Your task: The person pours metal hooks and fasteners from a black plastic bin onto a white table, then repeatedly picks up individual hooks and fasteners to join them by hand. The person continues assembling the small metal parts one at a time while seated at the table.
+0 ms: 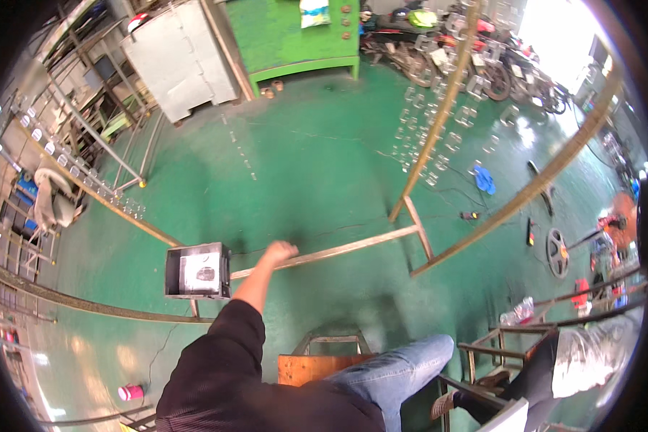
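My left hand [281, 250] reaches forward at the end of a dark sleeve, with its fingers drawn together. Whatever it may hold is too small to make out. Just beyond and beside it runs the low crossbar [345, 245] of a metal frame; I cannot tell whether the hand touches it. Left of the hand, a black plastic crate [225, 270] sits on the frame, with pale contents in it. Small clear link-like pieces [446, 147] hang in rows near a tall post on the right, and more clear pieces [72, 169] line the left rail. My right hand is out of view.
Under me is a wooden-topped seat [302, 369]. At the right, another person [590, 356] sits close by. A blue cloth [484, 180], a wheel [556, 253] and cables lie on the green floor. Motorbikes [497, 75], a green cabinet [288, 36] and a grey cabinet [183, 65] stand farther off.
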A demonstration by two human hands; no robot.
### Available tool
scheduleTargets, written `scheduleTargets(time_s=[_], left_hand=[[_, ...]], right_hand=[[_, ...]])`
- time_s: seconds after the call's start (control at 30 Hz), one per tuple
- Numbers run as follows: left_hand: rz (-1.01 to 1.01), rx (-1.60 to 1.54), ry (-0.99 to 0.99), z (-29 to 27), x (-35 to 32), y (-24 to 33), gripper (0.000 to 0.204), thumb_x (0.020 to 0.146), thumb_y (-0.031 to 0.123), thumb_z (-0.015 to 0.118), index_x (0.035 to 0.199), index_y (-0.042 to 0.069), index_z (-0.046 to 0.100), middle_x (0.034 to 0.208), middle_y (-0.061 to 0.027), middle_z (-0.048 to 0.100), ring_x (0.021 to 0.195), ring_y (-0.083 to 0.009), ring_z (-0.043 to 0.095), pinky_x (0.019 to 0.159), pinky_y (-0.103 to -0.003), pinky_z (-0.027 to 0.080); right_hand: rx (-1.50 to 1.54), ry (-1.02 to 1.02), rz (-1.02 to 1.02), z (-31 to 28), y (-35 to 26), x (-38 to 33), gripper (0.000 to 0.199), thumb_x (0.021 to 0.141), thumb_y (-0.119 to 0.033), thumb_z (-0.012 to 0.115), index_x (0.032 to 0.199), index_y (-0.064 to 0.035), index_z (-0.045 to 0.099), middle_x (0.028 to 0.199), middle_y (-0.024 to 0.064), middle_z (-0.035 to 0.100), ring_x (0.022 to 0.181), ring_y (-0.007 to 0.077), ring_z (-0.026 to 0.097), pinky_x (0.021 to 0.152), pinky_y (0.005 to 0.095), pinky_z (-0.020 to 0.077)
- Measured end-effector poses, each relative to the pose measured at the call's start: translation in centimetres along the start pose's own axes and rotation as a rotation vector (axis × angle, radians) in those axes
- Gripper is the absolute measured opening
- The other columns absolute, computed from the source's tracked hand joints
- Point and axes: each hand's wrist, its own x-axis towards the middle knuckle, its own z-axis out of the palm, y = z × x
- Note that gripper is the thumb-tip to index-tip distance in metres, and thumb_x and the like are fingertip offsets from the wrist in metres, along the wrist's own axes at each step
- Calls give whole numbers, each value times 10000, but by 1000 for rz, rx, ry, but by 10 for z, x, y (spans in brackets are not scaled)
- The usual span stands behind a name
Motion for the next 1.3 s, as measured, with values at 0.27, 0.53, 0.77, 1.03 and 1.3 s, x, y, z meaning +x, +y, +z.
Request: scheduleTargets(time_s=[0.27,0.53,0.77,1.03,1.3], left_hand=[[432,-232,-570,178,-108,204,277,759,96,739,1011,53,633,881,-73,677,789,-149,632,729,-290,519],[711,-302,-1325,243,-238,411,227,850,-52,614,954,59,446,903,-62,577,854,-129,594,769,-250,482],[842,-9,-1831,298,-394,456,239,848,-55,607,952,56,423,907,-53,552,839,-103,563,771,-245,474],[732,229,-2095,319,-522,414,268,856,-31,618,933,70,383,922,-50,547,876,-85,552,900,-287,482],[1073,233,-2015,332,-534,400,96,907,46,562,990,10,594,943,-30,617,883,-96,572,796,-253,473]], right_hand=[[162,308,60,-58,-57,-58,199,846,-303,608,885,-108,604,773,102,652,820,293,620,862,487,385],[598,485,298,-133,-93,-142,161,869,-281,603,891,-124,580,800,37,660,824,212,621,783,369,422],[1040,814,746,-90,-113,-254,125,880,-215,595,921,-97,599,774,81,656,762,284,644,736,396,479],[1246,939,1443,-26,-100,-304,108,837,-133,634,900,-49,659,847,115,649,767,294,639,705,376,496],[919,737,1495,-5,-69,-251,173,787,-214,687,843,-59,638,853,109,607,692,306,634,615,412,503]])
